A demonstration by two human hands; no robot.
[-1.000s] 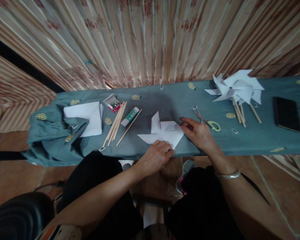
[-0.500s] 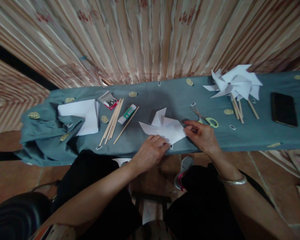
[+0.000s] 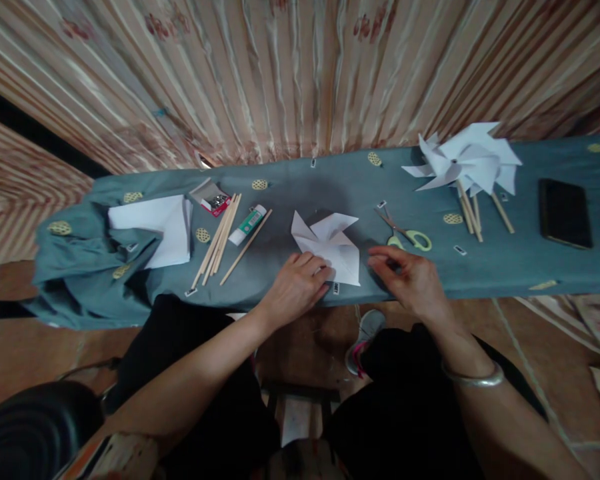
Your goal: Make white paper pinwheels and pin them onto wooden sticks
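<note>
A white paper pinwheel (image 3: 343, 254) with folded blades lies near the front edge of the cloth-covered table (image 3: 480, 273). My left hand (image 3: 300, 280) has its fingers curled over the pinwheel's lower left part, thumb toward the near edge. Just right of the paper, apart from it, my right hand (image 3: 410, 277) hovers with thumb and forefinger spread and nothing seen between them. Behind that hand rest scissors (image 3: 411, 237) with pale green handles, their blades pointing away. Left of the pinwheel lie a glue stick (image 3: 248, 225) and a single wooden stick (image 3: 247, 247).
Several wooden sticks (image 3: 217, 243) lie beside an open small box of metal pins (image 3: 214, 198). Folded white paper (image 3: 173, 230) is stacked at the left. Finished pinwheels on sticks (image 3: 473, 160) and a dark phone (image 3: 565, 213) lie right. A striped curtain (image 3: 300, 87) hangs behind.
The pinwheel has turned on the table under my left hand. My right hand has let go of its right corner and now stands apart from the paper.
</note>
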